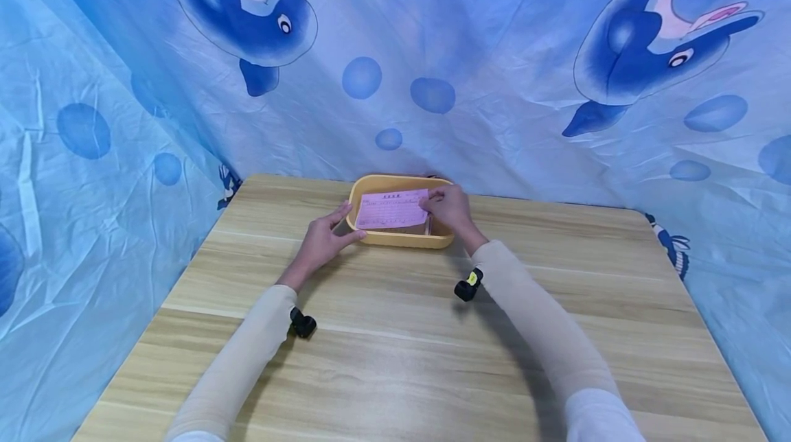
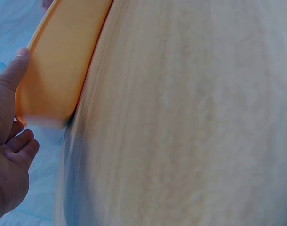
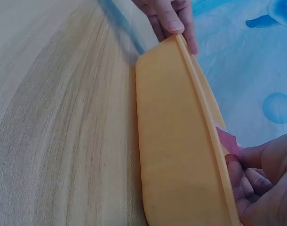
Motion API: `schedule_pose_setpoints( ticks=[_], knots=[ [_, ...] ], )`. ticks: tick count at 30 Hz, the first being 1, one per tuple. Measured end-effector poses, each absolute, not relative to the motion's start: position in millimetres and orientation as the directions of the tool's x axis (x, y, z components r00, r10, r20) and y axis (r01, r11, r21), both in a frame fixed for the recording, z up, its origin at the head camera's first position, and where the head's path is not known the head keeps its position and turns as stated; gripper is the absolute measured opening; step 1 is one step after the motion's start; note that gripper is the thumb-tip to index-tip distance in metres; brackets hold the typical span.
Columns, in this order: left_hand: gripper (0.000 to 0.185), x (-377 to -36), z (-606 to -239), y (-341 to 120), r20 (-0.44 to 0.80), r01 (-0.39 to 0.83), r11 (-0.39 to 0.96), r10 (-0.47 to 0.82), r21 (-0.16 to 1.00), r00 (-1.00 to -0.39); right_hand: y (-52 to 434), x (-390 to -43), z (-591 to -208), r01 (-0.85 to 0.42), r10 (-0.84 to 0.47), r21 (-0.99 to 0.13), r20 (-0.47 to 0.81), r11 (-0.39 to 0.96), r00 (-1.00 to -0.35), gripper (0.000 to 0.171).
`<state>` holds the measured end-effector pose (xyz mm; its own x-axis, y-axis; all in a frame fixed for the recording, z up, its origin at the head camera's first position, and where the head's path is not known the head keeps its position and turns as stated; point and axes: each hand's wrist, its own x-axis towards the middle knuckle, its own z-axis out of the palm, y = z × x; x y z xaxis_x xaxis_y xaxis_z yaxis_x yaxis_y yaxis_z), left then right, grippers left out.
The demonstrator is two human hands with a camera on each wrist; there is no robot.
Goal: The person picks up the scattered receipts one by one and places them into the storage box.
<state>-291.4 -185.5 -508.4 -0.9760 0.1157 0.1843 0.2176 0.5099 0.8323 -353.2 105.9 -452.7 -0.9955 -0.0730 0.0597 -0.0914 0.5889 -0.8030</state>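
At the far edge of the table sits a yellow plastic basket [image 1: 404, 241], a shallow oblong bin. Inside it lies a pink sheet of paper [image 1: 391, 211] with printed and written lines, slightly tilted. My right hand [image 1: 450, 207] pinches the sheet's right edge between thumb and fingers; a pink corner of the paper [image 3: 227, 141] shows over the rim in the right wrist view. My left hand [image 1: 323, 241] holds the basket's left end, its thumb [image 2: 16, 68] on the front side and its fingers round the end. Below the paper, the basket's contents are mostly hidden.
The wooden table [image 1: 383, 359] stretches from the basket toward me. Behind and beside it hangs a blue curtain [image 1: 494, 133] with dolphin prints. A small black camera [image 1: 303, 323] is on my left wrist, another black camera [image 1: 468, 285] on my right.
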Motion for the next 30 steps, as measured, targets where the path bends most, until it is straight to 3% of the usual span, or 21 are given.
schedule_pose_setpoints(
  ticks=[17, 26, 30],
  knots=[
    [0.087, -293.7, -508.0, -181.4, 0.198, 0.234, 0.500, 0.126, 0.834, -0.972, 116.9, -353.8, -453.2, -0.147, -0.116, -0.757, 0.095, 0.637, -0.989, 0.022],
    [0.087, -291.7, -503.9, -182.3, 0.192, 0.232, 0.516, 0.132, 0.825, -0.973, 143.1, -332.8, -431.2, -0.140, -0.143, -0.909, 0.090, 0.394, -0.986, 0.031],
    [0.093, -288.1, -503.0, -184.7, 0.206, 0.251, 0.532, 0.143, 0.809, -0.968, 159.8, -315.7, -419.9, -0.178, -0.154, -0.907, 0.128, 0.381, -0.980, 0.036]
  ],
)
